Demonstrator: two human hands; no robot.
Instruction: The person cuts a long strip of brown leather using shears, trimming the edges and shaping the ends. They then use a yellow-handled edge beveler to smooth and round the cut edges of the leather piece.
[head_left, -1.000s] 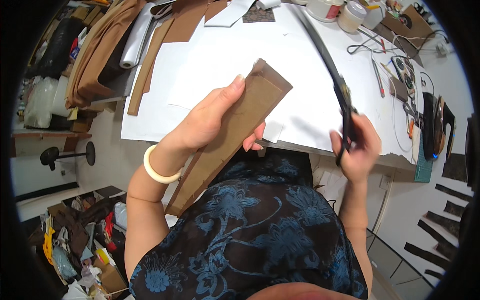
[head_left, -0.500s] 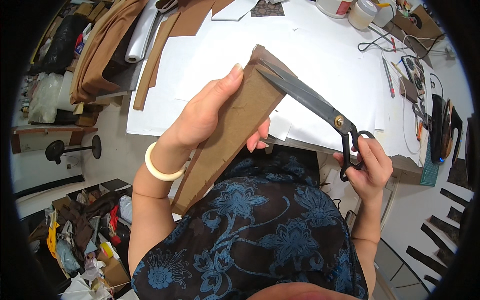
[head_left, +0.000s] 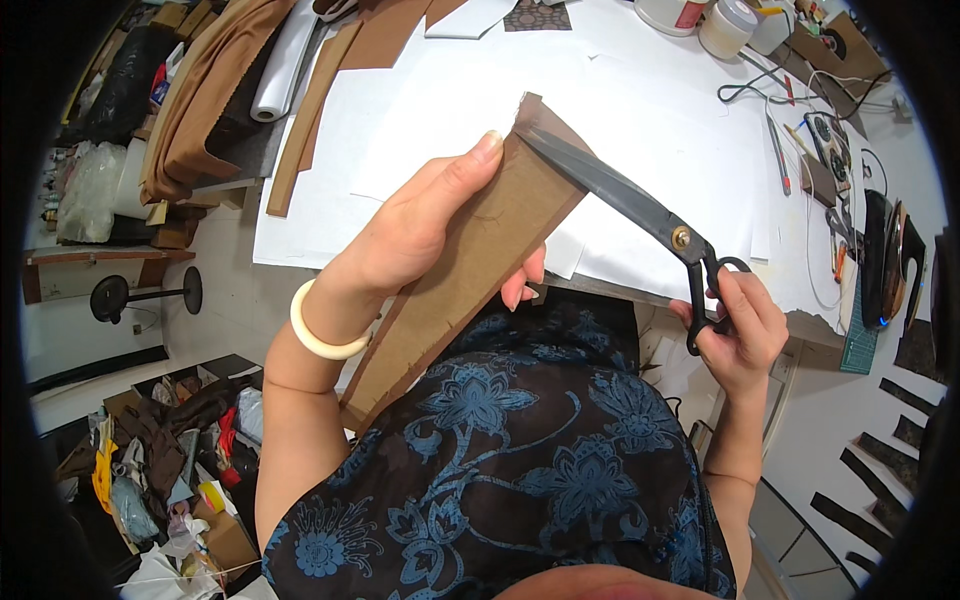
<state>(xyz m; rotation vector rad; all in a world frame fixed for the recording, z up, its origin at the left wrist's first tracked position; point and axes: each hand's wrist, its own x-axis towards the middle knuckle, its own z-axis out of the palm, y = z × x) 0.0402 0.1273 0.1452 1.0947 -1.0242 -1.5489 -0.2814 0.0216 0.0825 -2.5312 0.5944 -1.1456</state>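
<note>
A long brown strip of leather-like material (head_left: 480, 230), with darker folded edges, slants up from my lap over the front of the table. My left hand (head_left: 425, 215) grips it, thumb on top near the far end and fingers underneath, some showing past its right edge. My right hand (head_left: 742, 325) holds large black scissors (head_left: 640, 205) by the looped handles. Their blades lie closed or nearly closed across the strip's far end, the tips close to my left thumb. A thin frayed flap stands up at that end.
White paper covers the table (head_left: 660, 120). At the back left lie brown material pieces (head_left: 385, 35) and a white roll (head_left: 283, 80). Jars (head_left: 728, 28) stand at the back right. Cords, pens and small tools lie along the right side, with a green cutting mat (head_left: 858, 335) at the edge.
The scissor blades have come together across the end of the strip. The strip and my left hand have shifted slightly to the right.
</note>
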